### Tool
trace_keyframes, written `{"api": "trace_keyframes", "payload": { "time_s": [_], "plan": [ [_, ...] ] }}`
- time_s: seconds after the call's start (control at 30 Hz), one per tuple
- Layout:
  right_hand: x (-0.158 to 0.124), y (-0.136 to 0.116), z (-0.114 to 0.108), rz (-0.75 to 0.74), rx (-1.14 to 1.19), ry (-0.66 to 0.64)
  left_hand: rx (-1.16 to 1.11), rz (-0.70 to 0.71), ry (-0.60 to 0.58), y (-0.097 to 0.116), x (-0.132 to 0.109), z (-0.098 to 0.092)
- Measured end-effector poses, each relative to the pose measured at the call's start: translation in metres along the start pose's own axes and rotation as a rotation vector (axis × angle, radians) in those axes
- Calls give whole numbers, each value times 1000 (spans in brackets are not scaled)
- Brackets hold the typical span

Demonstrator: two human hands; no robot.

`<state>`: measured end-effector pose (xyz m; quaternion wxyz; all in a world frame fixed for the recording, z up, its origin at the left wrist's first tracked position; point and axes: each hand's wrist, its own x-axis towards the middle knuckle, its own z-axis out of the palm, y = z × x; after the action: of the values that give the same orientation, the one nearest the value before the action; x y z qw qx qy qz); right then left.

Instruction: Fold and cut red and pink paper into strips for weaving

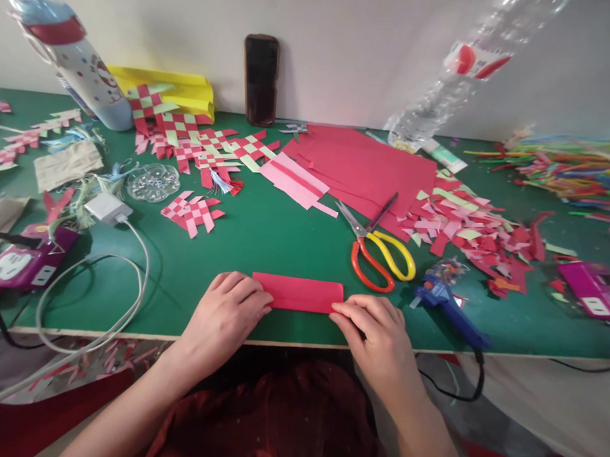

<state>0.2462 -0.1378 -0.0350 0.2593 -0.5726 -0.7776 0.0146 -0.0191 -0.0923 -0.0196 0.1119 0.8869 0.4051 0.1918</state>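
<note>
On the left I see a white charger (108,207), its cable (146,259) looped near the left hand (232,304), which I have holding one end of the red paper strip (302,293) at the table's (225,234) near edge; the right hand (376,323) pinches the other end, scissors (364,234) just beyond, a blue glue gun (450,308) crowding its right, paper scraps (465,219) heaped behind

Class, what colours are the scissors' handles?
One handle is orange-red, the other yellow (head view).

Saw on the green table (225,241) folded red paper (304,293) between both hands' fingers (370,311), scissors (361,232) and woven paper (197,213) beyond.
</note>
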Motion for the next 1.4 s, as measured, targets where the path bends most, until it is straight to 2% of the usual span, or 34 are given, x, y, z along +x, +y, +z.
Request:
{"api": "trace_keyframes", "payload": {
  "time_s": [0.2, 0.4, 0.77, 0.97, 1.23, 1.4],
  "plan": [
    [3, -2, 1, 13, -4, 39, -27, -44, -54, -2, 5, -4],
    [6, -5, 5, 91, -14, 58, -29, -59, -102, -4, 14, -5],
    [10, -6, 11, 164, -74, 6, 41, -152, -58, -8, 23, -1],
    [15, -7, 12, 175, -85, 27, 15, -184, -46, -10, 24, 1],
    [15, -6, 15, 204, -105, 38, -5, -154, -4, -10, 22, 3],
    [14, -6, 15, 212, -114, 40, -28, -76, -5, -14, 14, -2]
  ]
}}
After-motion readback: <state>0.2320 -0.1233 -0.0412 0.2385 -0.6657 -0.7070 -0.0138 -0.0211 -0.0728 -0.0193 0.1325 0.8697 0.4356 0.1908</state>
